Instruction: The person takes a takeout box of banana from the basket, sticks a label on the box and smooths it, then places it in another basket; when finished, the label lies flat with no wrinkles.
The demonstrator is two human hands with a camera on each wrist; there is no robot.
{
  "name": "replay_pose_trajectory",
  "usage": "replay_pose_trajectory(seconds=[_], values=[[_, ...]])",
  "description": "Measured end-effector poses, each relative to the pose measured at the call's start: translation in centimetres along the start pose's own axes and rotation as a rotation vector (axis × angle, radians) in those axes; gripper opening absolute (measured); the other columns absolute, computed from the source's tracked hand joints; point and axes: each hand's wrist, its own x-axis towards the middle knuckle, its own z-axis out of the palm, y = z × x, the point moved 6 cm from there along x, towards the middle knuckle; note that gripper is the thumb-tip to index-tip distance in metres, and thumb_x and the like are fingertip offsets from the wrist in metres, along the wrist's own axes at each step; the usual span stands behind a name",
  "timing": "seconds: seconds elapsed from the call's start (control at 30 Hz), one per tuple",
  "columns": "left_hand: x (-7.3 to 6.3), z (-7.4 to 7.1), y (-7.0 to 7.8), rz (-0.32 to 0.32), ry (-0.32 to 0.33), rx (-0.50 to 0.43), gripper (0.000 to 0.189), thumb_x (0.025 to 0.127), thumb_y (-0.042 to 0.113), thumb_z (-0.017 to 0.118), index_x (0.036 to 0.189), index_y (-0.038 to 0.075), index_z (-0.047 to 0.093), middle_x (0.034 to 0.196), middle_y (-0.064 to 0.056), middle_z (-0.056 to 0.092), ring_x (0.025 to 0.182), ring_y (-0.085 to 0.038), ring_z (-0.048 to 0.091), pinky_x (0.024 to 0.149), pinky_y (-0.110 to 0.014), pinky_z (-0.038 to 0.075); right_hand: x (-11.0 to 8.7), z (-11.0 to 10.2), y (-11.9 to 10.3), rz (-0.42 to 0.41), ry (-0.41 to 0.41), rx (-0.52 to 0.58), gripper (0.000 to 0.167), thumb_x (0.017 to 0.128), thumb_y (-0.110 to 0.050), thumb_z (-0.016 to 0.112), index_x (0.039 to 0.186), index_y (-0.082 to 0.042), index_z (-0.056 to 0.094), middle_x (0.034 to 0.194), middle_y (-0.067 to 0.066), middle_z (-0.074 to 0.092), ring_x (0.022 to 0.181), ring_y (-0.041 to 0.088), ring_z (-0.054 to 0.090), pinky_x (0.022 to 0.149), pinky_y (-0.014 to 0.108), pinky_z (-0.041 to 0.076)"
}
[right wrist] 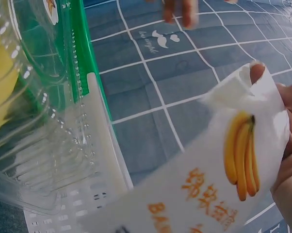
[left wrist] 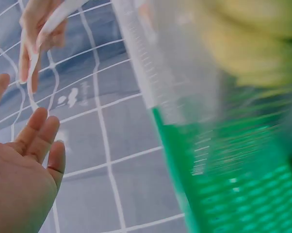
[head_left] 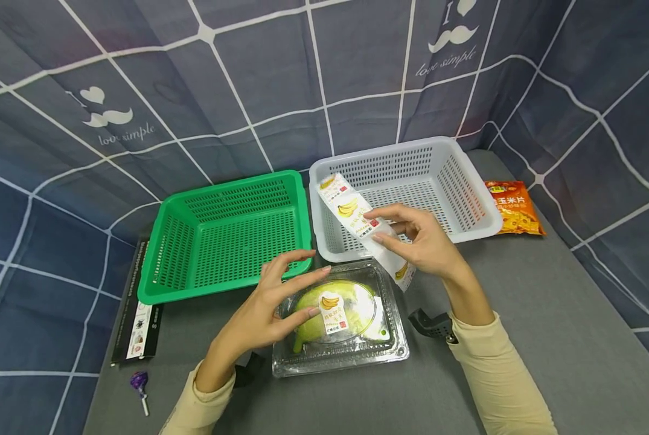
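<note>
**Pinching a long white paper strip of printed banana labels (head_left: 351,208) in my right hand (head_left: 419,238)**

I am holding the strip between thumb and fingers, with its upper end showing against the pale grey plastic mesh basket (head_left: 465,187) and its lower end hanging by the far right corner of a transparent rectangular plastic box (head_left: 313,367). (Whether strip and box are touching, I cannot tell.) The box is lying on the dark grey tabletop (head_left: 547,314), in front of that basket and the bright green plastic mesh basket (head_left: 194,293), with yellow-green fruit (head_left: 362,311) showing through its lid.

My left hand (head_left: 272,302) is holding nothing; its fingers are spreading wide above the box, the thumb near a small white banana label (head_left: 332,313) already sitting on the lid. I am not sure the thumb is touching.

I judge that I am in the labelling step, with the sticking itself looking done. The next move probably calls for setting the strip aside, leaving both hands free for the box.
</note>
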Motion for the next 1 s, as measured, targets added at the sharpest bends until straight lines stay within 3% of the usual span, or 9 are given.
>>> replay_pose_trajectory(seconds=[0.13, 0.27, 0.4, 0.57, 0.67, 0.73, 0.83, 1.0], values=[[1.9, -1.6, 0.3, 0.053, 0.036, -0.045, 0.043, 0.096, 0.046, 0.059, 0.134, 0.026, 0.062, 0.154, -0.013, 0.034, 0.139, -0.029, 0.032, 0.106, -0.059, 0.026, -0.1, 0.7, 0.0, 0.019, -0.128, 0.020, 0.042, 0.085, 0.011, 0.066, 0.125, 0.002, 0.061, 0.125, 0.004, 0.066, 0.061, 0.012, 0.061, 0.049, 0.024, 0.048], [3.4, -2.7, 0.3, 0.084, 0.039, -0.101, 0.033, 0.095, 0.043, 0.062, 0.120, 0.024, 0.072, 0.159, -0.015, 0.025, 0.145, -0.032, 0.020, 0.108, -0.059, 0.016, -0.3, 1.4, -0.1, 0.011, -0.252, 0.051, 0.040, 0.088, 0.011, 0.061, 0.127, 0.002, 0.060, 0.124, 0.013, 0.064, 0.059, 0.009, 0.057, 0.050, 0.023, 0.046], [4.3, -2.8, -0.1, 0.094, 0.032, -0.175, 0.030, 0.095, 0.042, 0.062, 0.110, 0.021, 0.076, 0.160, -0.012, 0.024, 0.148, -0.033, 0.015, 0.109, -0.058, 0.008, -0.5, 1.9, -0.1, -0.022, -0.349, 0.041, 0.039, 0.088, 0.012, 0.059, 0.125, -0.001, 0.061, 0.120, 0.011, 0.065, 0.057, 0.004, 0.048, 0.051, 0.022, 0.043], [4.4, -2.2, -0.9, 0.078, 0.007, -0.255, 0.028, 0.095, 0.041, 0.062, 0.105, 0.019, 0.077, 0.154, -0.011, 0.038, 0.148, -0.033, 0.016, 0.113, -0.059, 0.003, -0.6, 2.4, 0.0, -0.056, -0.433, 0.044, 0.043, 0.088, 0.011, 0.058, 0.127, -0.006, 0.062, 0.113, 0.006, 0.068, 0.049, 0.002, 0.035, 0.045, 0.022, 0.035], [4.4, -1.9, -1.3, 0.090, -0.005, -0.293, 0.031, 0.096, 0.041, 0.061, 0.104, 0.016, 0.078, 0.132, -0.009, 0.056, 0.132, -0.027, 0.038, 0.106, -0.054, 0.015, -0.8, 2.6, -0.2, -0.058, -0.471, 0.053, 0.044, 0.088, 0.011, 0.056, 0.128, -0.007, 0.061, 0.105, 0.003, 0.067, 0.047, 0.002, 0.033, 0.043, 0.021, 0.034], [4.5, -1.8, -1.4, 0.115, -0.010, -0.306, 0.036, 0.096, 0.043, 0.059, 0.104, 0.013, 0.078, 0.113, -0.005, 0.060, 0.109, -0.020, 0.048, 0.097, -0.047, 0.022, -0.9, 2.7, -0.2, -0.052, -0.485, 0.047, 0.044, 0.088, 0.010, 0.055, 0.128, -0.008, 0.062, 0.102, 0.001, 0.067, 0.047, 0.001, 0.033, 0.043, 0.020, 0.034], [4.5, -1.8, -1.3, 0.166, -0.008, -0.322, 0.039, 0.097, 0.042, 0.058, 0.105, 0.009, 0.077, 0.096, 0.000, 0.057, 0.079, -0.011, 0.042, 0.083, -0.037, 0.026, -0.9, 2.7, -0.2, -0.040, -0.493, 0.030, 0.044, 0.090, 0.009, 0.054, 0.128, -0.010, 0.062, 0.097, -0.001, 0.065, 0.047, 0.000, 0.031, 0.043, 0.019, 0.033], [4.4, -1.9, -1.4, 0.193, -0.001, -0.335, 0.039, 0.097, 0.042, 0.059, 0.108, 0.008, 0.076, 0.095, 0.000, 0.056, 0.066, -0.007, 0.033, 0.072, -0.030, 0.027, -1.0, 2.5, 0.0, -0.037, -0.486, 0.031, 0.044, 0.090, 0.008, 0.055, 0.130, -0.009, 0.062, 0.089, -0.004, 0.061, 0.051, 0.003, 0.033, 0.046, 0.021, 0.034]])
